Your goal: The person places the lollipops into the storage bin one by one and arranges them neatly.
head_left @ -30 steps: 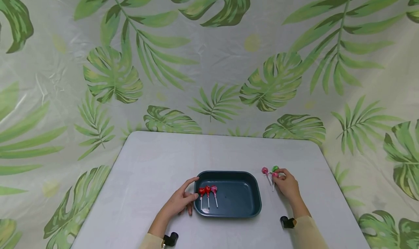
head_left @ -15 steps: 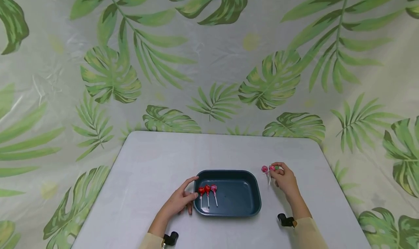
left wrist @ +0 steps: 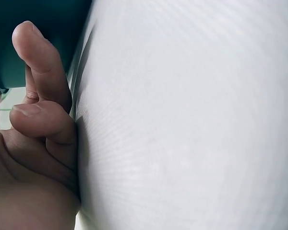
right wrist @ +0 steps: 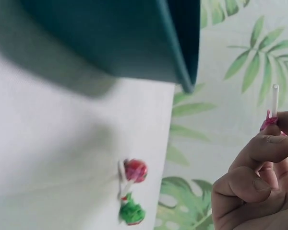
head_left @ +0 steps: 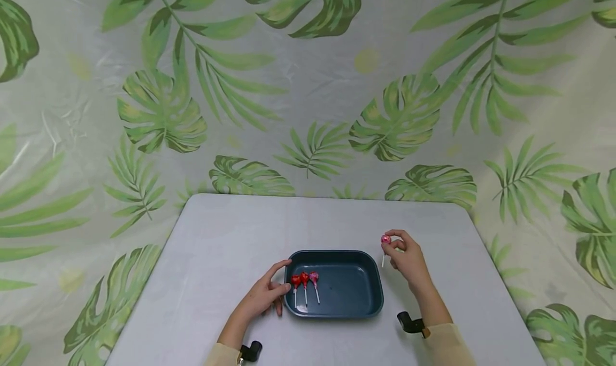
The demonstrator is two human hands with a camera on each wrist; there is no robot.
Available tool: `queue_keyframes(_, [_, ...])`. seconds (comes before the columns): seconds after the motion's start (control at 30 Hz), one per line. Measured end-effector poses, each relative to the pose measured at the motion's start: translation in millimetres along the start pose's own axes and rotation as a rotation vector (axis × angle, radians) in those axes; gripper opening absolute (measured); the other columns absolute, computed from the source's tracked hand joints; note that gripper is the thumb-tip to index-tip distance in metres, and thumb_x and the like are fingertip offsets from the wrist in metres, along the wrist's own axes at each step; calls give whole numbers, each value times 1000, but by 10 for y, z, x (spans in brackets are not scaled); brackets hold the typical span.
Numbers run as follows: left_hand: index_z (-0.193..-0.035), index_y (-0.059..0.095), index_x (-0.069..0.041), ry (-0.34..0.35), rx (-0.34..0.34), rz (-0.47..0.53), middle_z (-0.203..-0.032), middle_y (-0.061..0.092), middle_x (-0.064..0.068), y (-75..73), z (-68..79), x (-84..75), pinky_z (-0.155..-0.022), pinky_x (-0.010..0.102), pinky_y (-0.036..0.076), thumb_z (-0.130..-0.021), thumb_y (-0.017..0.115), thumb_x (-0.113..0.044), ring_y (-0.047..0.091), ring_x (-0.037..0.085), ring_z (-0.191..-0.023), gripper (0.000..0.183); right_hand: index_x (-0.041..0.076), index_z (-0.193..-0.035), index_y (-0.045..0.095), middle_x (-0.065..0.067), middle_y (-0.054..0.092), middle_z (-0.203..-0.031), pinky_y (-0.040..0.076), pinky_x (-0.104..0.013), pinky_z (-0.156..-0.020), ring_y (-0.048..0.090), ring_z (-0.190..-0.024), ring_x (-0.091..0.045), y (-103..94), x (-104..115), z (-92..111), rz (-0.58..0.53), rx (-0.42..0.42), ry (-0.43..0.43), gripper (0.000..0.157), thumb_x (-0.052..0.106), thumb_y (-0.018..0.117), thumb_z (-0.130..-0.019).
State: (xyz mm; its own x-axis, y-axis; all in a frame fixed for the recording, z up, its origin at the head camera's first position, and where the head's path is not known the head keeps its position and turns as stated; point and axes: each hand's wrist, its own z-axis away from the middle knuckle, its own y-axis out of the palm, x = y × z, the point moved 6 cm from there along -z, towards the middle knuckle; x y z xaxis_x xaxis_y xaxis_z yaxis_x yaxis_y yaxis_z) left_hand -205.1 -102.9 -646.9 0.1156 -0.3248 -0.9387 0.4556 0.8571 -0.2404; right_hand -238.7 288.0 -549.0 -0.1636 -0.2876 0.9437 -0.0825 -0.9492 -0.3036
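A pink-wrapped lollipop (head_left: 386, 239) is pinched in my right hand (head_left: 408, 259), raised beyond the tray's right side. Its white stick (right wrist: 275, 99) juts past the fingers in the right wrist view. On the table there, a red-and-pink lollipop (right wrist: 135, 170) lies beside a green one (right wrist: 132, 212); the hand hides both in the head view. My left hand (head_left: 262, 296) holds the left edge of the dark blue tray (head_left: 337, 317), thumb over the rim and bent fingers outside. Inside, at the left, two red lollipops (head_left: 305, 279) and a purple-pink one (head_left: 314, 277) lie in a row.
The white table (head_left: 240, 222) extends around the tray. A leaf-patterned cloth (head_left: 317, 99) hangs behind the table's far edge. A small black camera (head_left: 410, 322) is strapped to the right wrist, another (head_left: 251, 351) to the left.
My right hand has picked up a pink lollipop and lifted it up and to the left, passing over the other loose ones. The left hand and the tray have stayed put.
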Motion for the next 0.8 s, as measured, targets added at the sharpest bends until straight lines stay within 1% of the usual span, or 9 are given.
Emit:
queue_keyframes(0.13, [-158,39,-48,4,3,1,-71,73,10,0,0,-2,-42,26,40,-104,67,-39,60,18,-47,61,7,-136,56,7,62,-74,35,-23,-51,38,-50,-8,110,91,44,-39,24,-31,39,17,71,-102])
queue_keyframes(0.27, [-158,39,-48,4,5,1,-72,73,10,0,-1,0,-42,25,40,-105,66,-39,59,18,-46,61,7,-136,57,7,61,-73,35,-22,-51,39,-50,-9,218,139,76,-51,37,-37,37,15,71,-102])
queue_keyframes(0.47, [-159,38,-47,1,3,3,-73,73,9,1,-1,2,-42,25,40,-106,65,-37,60,17,-47,61,9,-136,58,0,61,-79,37,-24,-54,40,-52,-10,398,191,133,-49,63,-25,38,18,72,-101])
queue_keyframes(0.57, [-159,38,-47,2,5,1,-73,73,9,4,2,1,-42,25,40,-106,65,-37,61,17,-48,61,10,-134,60,-3,61,-80,36,-23,-54,38,-52,-9,499,210,167,-53,72,-36,37,17,74,-101])
queue_keyframes(0.7, [-159,38,-47,3,5,2,-73,73,9,2,7,-3,-42,25,40,-106,65,-37,61,18,-48,61,8,-130,62,2,59,-76,36,-22,-53,38,-51,-8,657,236,227,-74,91,-61,33,12,73,-100])
queue_keyframes(0.8, [-159,38,-47,3,6,6,-73,73,11,3,10,-5,-42,25,39,-106,65,-37,60,18,-47,61,8,-129,63,2,57,-74,37,-23,-54,40,-52,-9,774,233,267,-86,103,-68,32,10,73,-100])
